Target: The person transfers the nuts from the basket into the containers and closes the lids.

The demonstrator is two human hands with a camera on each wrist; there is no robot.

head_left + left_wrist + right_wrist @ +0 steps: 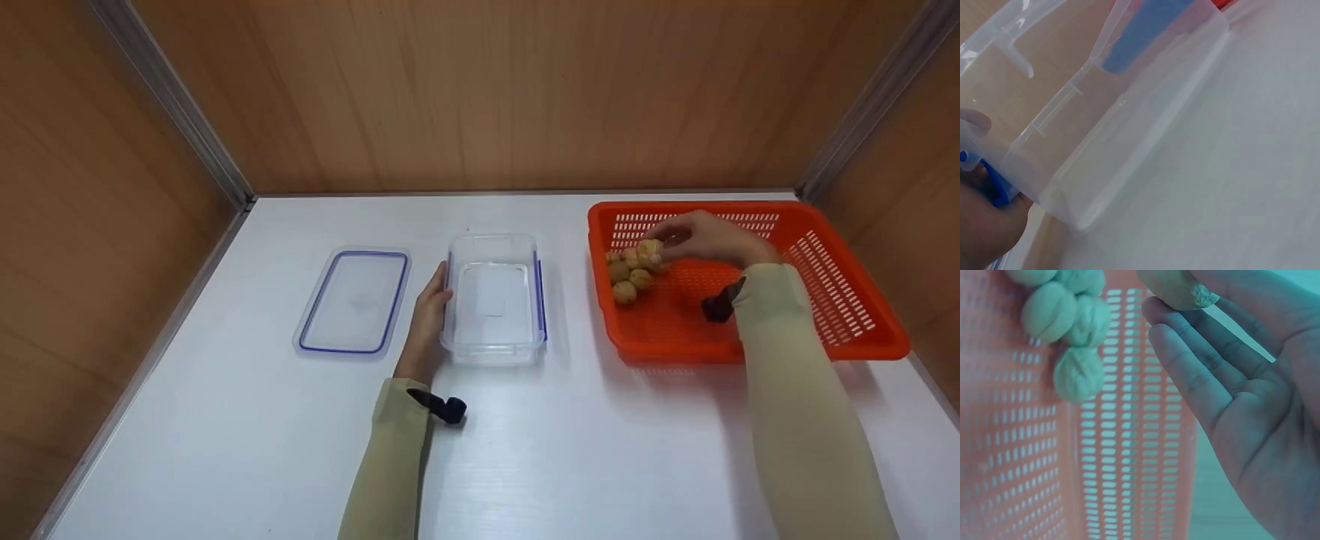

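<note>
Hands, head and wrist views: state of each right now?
Left hand: open, fingers flat against the side of the clear container.
Right hand: pinching one walnut above the orange basket.

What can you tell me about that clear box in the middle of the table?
The clear box is a rectangular container of see-through plastic with blue latch flaps on its long sides. It stands upright and open on the white table, and nothing can be seen inside it. Its lid, clear with a blue rim, lies flat to its left, apart from it. The left hand rests against its left wall; the left wrist view shows the hand beside a blue flap. The orange basket sits to its right, not touching.
</note>
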